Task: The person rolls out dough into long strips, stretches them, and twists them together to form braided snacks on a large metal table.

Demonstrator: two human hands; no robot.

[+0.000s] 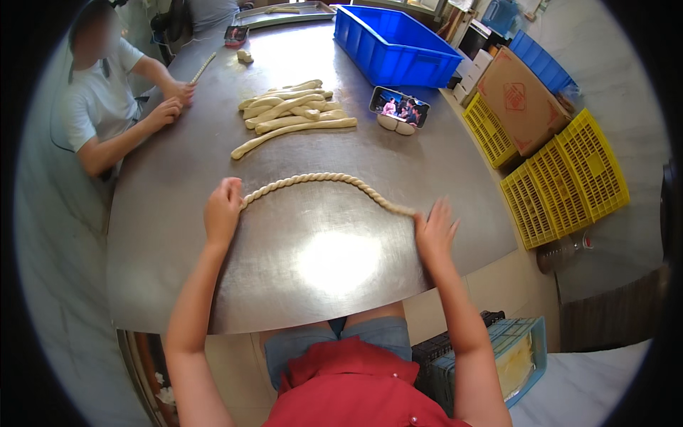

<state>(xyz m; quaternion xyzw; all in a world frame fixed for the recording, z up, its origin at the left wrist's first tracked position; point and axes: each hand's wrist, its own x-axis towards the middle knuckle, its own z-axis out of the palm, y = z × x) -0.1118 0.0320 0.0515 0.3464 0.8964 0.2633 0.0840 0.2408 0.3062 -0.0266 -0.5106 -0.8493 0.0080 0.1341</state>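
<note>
A twisted rope of pale dough (325,176) arches across the steel table in front of me. Its left end runs into my left hand (224,208), whose fingers are curled around it. At the other end, my right hand (436,232) rests with its fingers spread and slightly blurred. The rope's right tip meets the thumb side of that hand, and part of it may be hidden under the palm. Beyond the rope lies a pile of smooth, untwisted dough strips (293,109), the nearest strip (293,133) lying along its front side.
Across the table's left edge, a co-worker (98,96) holds a thin twisted dough strand (204,68). A phone (399,107) leans on a stand behind my right hand. Farther back are a blue plastic crate (395,58), a dough lump (245,56) and a metal tray (256,21). Yellow crates (565,179) stand right.
</note>
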